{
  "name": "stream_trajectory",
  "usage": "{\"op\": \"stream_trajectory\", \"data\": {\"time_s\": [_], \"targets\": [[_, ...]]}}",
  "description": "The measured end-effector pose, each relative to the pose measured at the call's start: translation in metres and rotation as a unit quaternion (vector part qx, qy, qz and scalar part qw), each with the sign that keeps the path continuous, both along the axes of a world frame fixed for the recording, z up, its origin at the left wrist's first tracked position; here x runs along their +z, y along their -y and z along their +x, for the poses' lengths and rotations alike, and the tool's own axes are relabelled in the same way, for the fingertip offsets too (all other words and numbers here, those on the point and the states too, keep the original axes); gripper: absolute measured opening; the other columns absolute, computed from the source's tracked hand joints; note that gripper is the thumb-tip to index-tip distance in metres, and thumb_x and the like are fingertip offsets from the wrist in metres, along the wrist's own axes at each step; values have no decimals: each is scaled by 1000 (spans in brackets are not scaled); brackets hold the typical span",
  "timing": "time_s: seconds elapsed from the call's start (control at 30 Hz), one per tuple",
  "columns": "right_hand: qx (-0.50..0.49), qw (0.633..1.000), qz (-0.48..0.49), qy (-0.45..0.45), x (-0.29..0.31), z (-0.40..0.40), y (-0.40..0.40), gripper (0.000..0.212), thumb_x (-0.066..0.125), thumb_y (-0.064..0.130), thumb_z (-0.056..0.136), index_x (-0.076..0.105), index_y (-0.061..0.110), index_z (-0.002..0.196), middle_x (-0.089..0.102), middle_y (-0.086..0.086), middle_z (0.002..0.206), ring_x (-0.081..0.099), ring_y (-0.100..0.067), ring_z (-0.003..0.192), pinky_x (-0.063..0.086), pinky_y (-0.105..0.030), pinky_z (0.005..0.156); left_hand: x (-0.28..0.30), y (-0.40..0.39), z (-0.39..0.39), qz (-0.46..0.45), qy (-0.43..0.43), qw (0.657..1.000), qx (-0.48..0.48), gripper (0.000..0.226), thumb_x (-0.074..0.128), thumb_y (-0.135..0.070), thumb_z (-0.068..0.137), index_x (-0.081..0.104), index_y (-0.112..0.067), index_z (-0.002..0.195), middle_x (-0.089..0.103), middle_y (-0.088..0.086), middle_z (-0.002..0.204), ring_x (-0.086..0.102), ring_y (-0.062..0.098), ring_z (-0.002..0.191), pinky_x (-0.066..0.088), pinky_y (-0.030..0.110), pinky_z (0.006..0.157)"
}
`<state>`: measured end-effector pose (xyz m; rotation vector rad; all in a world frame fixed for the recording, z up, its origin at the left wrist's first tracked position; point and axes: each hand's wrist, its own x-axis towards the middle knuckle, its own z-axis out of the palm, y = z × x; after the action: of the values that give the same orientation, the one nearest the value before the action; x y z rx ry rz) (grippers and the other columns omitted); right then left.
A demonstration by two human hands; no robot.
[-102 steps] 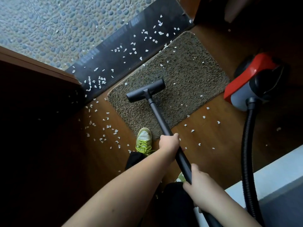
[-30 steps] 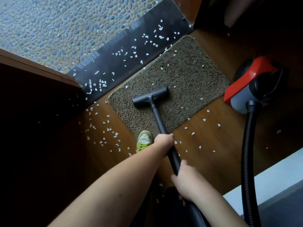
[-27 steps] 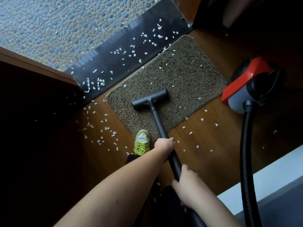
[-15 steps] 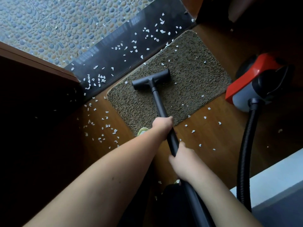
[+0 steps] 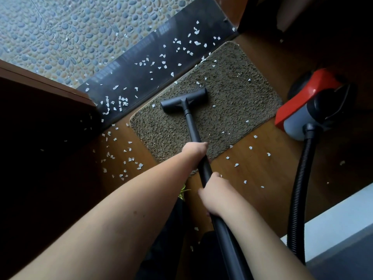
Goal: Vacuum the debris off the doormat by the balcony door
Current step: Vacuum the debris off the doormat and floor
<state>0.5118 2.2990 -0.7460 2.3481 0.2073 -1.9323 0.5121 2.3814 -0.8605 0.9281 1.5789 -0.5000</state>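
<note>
Two hands on one black wand point(image 5: 191, 126): the left hand point(image 5: 195, 151) grasps it farther down, the right hand point(image 5: 216, 194) wraps it nearer the body. One floor nozzle point(image 5: 184, 100) rests on the single brown doormat point(image 5: 232, 93), beside the dark threshold point(image 5: 141, 73). About a dozen white debris flecks point(image 5: 247, 121) dot the mat. One red canister point(image 5: 310, 104) stands at its right edge, with one ribbed hose point(image 5: 298, 190).

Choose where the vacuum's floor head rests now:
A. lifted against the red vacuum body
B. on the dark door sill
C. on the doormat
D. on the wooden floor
C: the floor head lies flat on the doormat, near its sill-side edge.
</note>
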Motion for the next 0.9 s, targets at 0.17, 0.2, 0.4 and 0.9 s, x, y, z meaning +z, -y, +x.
{"op": "stream_trajectory", "data": {"time_s": [0.17,0.2,0.4,0.9], "targets": [[21,1000,8,11,13,-10,38,38,46,26,96,34,8,128,58,-17,125,62,-33,109,53,-37,88,-2,34,-16,-23,-31,999,8,48,67,-34,87,52,0,117,70,19,100,71,34,70,62,45,69],[20,1000,8,9,17,-13,44,38,45,26,95,34,9,128,60,-16,122,64,-32,106,54,-40,87,-2,41,-20,-24,-36,999,10,47,67,-34,86,55,0,117,70,18,101,71,33,69,62,43,65],[46,999,20,8,32,-21,68,55,43,31,95,23,12,143,65,-10,114,67,-28,100,56,-38,84,-1,69,-36,-32,-37,999,18,44,62,-32,78,55,2,105,70,19,95,72,37,66,62,49,66],[118,990,75,5,13,-47,-26,44,45,31,98,30,10,135,55,-15,130,54,-32,119,44,-34,88,-11,-37,-79,32,-28,991,130,39,64,-22,89,53,7,113,66,23,86,60,27,35,49,29,39]]}}
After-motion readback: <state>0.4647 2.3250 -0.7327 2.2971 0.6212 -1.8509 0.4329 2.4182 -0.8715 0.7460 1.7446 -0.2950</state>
